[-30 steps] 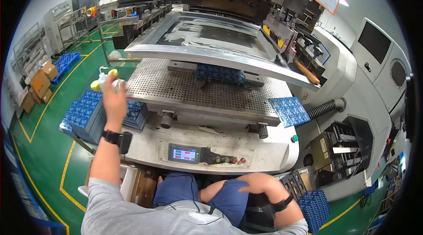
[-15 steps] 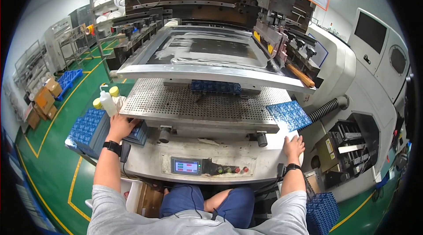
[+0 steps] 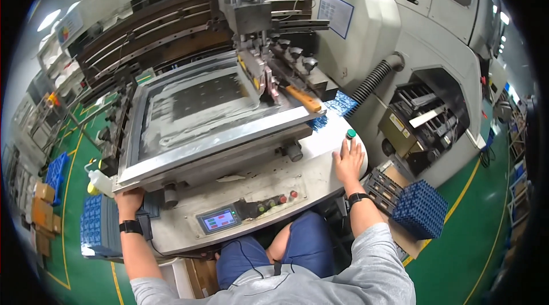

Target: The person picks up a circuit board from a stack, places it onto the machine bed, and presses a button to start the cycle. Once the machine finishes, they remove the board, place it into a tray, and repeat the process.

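Note:
My right hand (image 3: 348, 163) rests on the white machine table with its fingers spread, just below a green push button (image 3: 350, 133); it holds nothing I can see. At the frame's near left corner is my left hand (image 3: 129, 198), its fingers hidden under the metal edge. The silver-framed stencil (image 3: 211, 159), smeared with grey paste, lies low over the machine bed. Past its right corner a blue patterned circuit board panel (image 3: 341, 103) shows in part. A stack of blue panels (image 3: 98, 228) stands beside my left hand, with a white squeeze bottle (image 3: 102, 182) behind it.
A wooden-handled spatula (image 3: 303, 98) lies on the frame's right side under the squeegee head (image 3: 251, 16). A small control screen (image 3: 219, 220) sits at the table front. Another blue stack (image 3: 422, 209) stands low at the right, near a black corrugated hose (image 3: 370, 83).
The stencil frame has come down over the perforated plate, covering it. My view has turned to the right. The right hand has opened out flat near the green button; the left hand's fingers are now hidden.

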The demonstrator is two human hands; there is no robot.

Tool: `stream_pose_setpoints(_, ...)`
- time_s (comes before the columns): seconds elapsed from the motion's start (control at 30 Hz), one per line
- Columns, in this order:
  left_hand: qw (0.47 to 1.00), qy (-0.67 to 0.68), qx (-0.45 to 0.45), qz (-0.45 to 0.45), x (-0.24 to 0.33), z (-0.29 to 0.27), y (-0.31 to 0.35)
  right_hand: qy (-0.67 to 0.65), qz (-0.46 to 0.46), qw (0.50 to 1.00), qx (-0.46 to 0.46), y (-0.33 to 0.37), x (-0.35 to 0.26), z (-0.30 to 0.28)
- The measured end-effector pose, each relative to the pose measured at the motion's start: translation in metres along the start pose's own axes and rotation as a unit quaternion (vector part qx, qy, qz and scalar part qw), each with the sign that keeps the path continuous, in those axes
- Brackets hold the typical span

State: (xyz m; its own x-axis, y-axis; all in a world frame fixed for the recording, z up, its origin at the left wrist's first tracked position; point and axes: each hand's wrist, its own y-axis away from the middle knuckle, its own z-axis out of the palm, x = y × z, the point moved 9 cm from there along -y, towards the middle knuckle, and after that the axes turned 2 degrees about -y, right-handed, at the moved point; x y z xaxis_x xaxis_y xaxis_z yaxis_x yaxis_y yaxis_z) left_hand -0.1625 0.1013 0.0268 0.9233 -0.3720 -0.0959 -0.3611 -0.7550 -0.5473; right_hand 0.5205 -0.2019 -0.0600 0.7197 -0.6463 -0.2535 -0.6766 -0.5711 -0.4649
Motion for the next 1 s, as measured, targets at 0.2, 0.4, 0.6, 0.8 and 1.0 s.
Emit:
stream_pose_setpoints(0.2, 0.999, 0.006, -0.042, -0.019, -0.004, -0.022, -0.014, -0.137, 0.009, 0.982, -0.134, -0.002, -0.017, -0.040)
stream_pose_setpoints(0.4, 0.999, 0.034, -0.031, -0.027, -0.014, -0.034, -0.010, -0.840, 0.196, 0.471, -0.185, -0.003, -0.132, -0.104)
stream_pose_setpoints(0.6, 0.994, 0.036, -0.075, -0.069, -0.004, -0.036, -0.013, -0.876, 0.218, 0.412, -0.125, -0.015, -0.153, -0.105)
stream_pose_setpoints(0.8, 0.991, 0.023, -0.098, -0.086, -0.006, -0.037, -0.012, -0.863, 0.240, 0.438, -0.078, -0.020, -0.131, -0.104)
stream_pose_setpoints(1.0, 0.979, 0.013, -0.169, -0.110, -0.023, -0.017, -0.012, -0.852, 0.240, 0.464, -0.032, -0.029, -0.067, -0.126)
